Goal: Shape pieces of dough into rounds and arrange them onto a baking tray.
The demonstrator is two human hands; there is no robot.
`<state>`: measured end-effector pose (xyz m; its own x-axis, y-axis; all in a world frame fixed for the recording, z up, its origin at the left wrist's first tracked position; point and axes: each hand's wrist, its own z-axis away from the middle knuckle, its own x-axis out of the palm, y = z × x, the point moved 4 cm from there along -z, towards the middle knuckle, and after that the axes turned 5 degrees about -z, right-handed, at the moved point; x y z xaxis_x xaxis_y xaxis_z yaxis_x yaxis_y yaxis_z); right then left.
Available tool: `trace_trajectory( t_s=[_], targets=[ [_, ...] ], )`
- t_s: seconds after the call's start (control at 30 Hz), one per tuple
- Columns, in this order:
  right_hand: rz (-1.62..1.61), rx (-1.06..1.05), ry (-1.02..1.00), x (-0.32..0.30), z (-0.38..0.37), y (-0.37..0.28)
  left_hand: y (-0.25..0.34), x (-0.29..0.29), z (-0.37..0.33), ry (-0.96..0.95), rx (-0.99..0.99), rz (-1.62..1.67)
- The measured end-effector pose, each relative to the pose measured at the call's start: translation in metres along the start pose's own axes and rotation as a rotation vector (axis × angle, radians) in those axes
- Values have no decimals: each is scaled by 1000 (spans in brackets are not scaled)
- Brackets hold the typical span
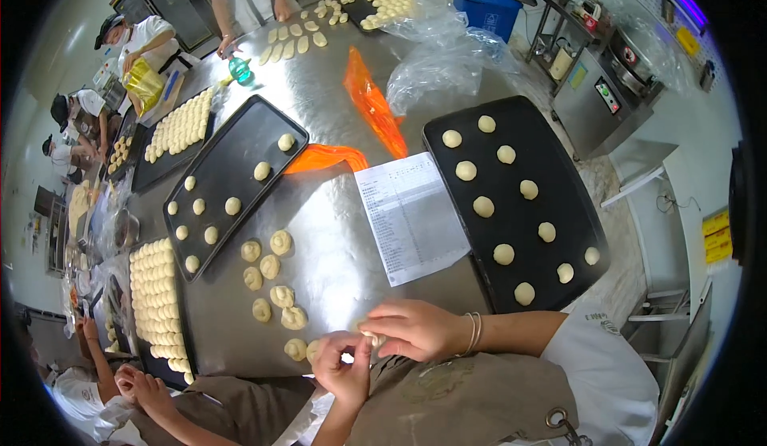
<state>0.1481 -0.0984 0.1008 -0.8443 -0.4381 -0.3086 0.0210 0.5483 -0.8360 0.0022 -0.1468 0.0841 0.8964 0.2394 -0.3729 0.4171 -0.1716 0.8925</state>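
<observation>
My left hand [340, 368] and my right hand [419, 328] meet in front of my apron at the table's near edge. Their fingertips pinch a small pale lump of dough [373, 337], mostly hidden by the fingers. Just left of my hands, several round, creased dough pieces [270, 267] lie in loose rows on the steel table [335, 242]. Right of them is a black baking tray [563, 214] with smooth dough balls [482, 206] spaced apart in two rows. Farther left, a second black tray [240, 138], set at a slant, bears several smaller dough balls [232, 205].
A printed sheet [411, 218] lies between the trays, near orange plastic [371, 102] and clear plastic [439, 54]. At left is a full tray of dough rolls [156, 298]. Co-workers stand left and across; one person's hands [144, 388] are close beside me.
</observation>
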Motion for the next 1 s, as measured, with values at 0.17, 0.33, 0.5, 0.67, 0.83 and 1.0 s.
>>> trace_trajectory(
  t_s=[0.17, 0.33, 0.5, 0.67, 0.83, 1.0],
  targets=[
    [86, -47, 175, -12, 14, 4, 5, 15, 2, -95, 176, -97],
    [-119, 172, 438, -37, 36, 12, 3, 37, 0, -183, -83, 388],
    [-63, 240, 367, -65, 65, 19, -14, 86, -6, -511, -77, 401],
    [-333, 389, 674, -93, 122, 43, 27, 154, -19, -508, -86, 371],
    [-507, 765, 1088, -130, 205, 61, 58, 256, -19, -892, 425, 92],
    [-498, 768, 1466, -163, 321, 67, 79, 411, -10, -1011, 712, -58]
  ],
)
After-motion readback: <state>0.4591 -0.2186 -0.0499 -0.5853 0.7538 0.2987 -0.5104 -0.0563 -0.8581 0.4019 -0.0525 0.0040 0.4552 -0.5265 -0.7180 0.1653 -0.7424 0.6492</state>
